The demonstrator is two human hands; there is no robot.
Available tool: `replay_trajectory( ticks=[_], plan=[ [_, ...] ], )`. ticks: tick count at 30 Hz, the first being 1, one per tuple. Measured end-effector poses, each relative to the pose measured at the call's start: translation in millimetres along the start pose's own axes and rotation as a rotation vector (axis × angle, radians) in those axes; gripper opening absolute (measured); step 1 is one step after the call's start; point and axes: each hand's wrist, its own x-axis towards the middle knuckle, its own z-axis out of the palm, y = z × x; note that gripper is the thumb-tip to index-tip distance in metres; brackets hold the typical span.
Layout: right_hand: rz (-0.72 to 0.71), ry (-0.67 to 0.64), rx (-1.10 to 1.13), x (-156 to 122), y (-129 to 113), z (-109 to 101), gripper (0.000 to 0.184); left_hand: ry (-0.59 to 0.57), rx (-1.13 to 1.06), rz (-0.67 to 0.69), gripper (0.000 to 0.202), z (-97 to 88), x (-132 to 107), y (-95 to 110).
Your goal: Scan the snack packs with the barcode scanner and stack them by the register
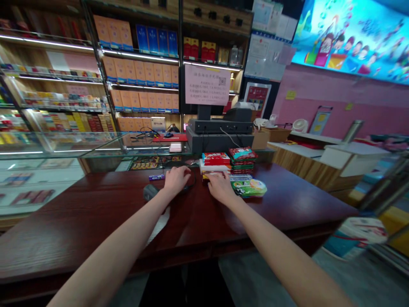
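My left hand (177, 180) is above the dark wooden counter (105, 204), its fingers loosely curved and holding nothing I can see. A black cable passes beside it, and a dark handheld scanner (150, 192) lies left of my wrist. My right hand (221, 186) is at the front of a stack, fingers spread against a small yellow-and-brown box (213, 174). Above that box are a white layer and red packets (216, 158). Right of this hand lies a green patterned pack (247, 187), and behind it a pile of red-and-green packets (243, 160).
A purple pack (156, 177) lies left of my left hand. Behind the counter top stand a grey cash-register machine (220, 132) and a screen bearing a pink printed notice (206, 85). Shelves of boxes line the back wall. A white-and-blue bucket (354, 238) stands on the floor at right.
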Motion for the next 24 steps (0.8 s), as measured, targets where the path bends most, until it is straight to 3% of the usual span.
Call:
replay_trajectory(
  ticks=[9, 16, 24],
  plan=[
    [-0.047, -0.099, 0.085, 23.2, -30.8, 7.3, 0.045, 0.028, 0.052, -0.084, 0.032, -34.3, 4.6, -69.1],
    [-0.091, -0.135, 0.124, 45.5, -57.5, 20.8, 0.042, 0.009, 0.031, -0.24, 0.044, -46.1, -1.6, -124.9],
    [-0.13, -0.193, 0.202, 71.5, -89.2, 30.5, 0.045, -0.022, -0.057, -0.356, 0.061, -42.3, -16.4, -152.7]
  ],
)
